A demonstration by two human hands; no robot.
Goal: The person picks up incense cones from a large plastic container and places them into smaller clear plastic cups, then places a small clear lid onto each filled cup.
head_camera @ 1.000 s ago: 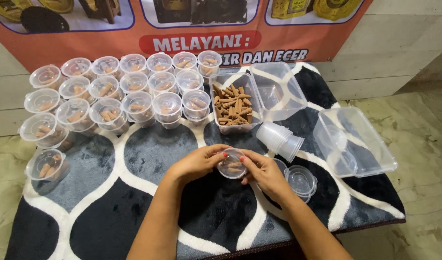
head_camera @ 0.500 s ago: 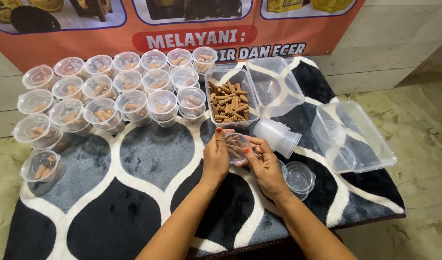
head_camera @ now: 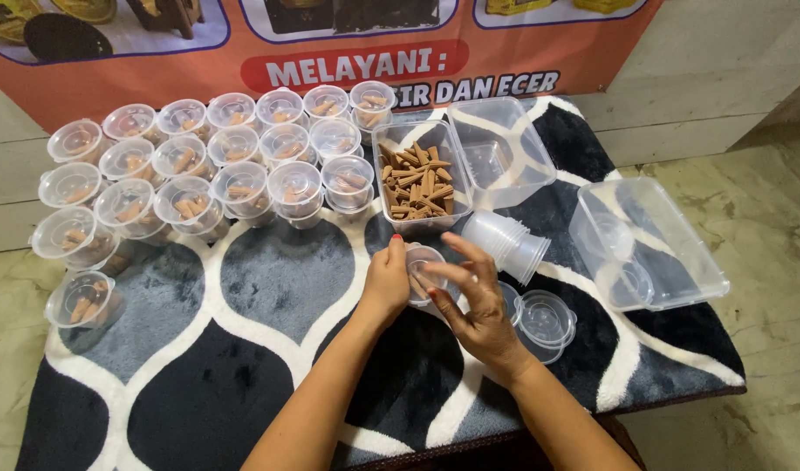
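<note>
A small clear cup (head_camera: pixel 422 272) is held just above the counter (head_camera: pixel 269 288), gripped by the left hand (head_camera: pixel 385 281) on its left side. Right hand (head_camera: pixel 480 301) fingers (head_camera: pixel 457 272) are spread over its rim. The stick tray (head_camera: pixel 420 179) lies just beyond.

L hand (head_camera: pixel 387 283) cupped, R hand (head_camera: pixel 478 301) fingers spread, forearms converging.
</note>
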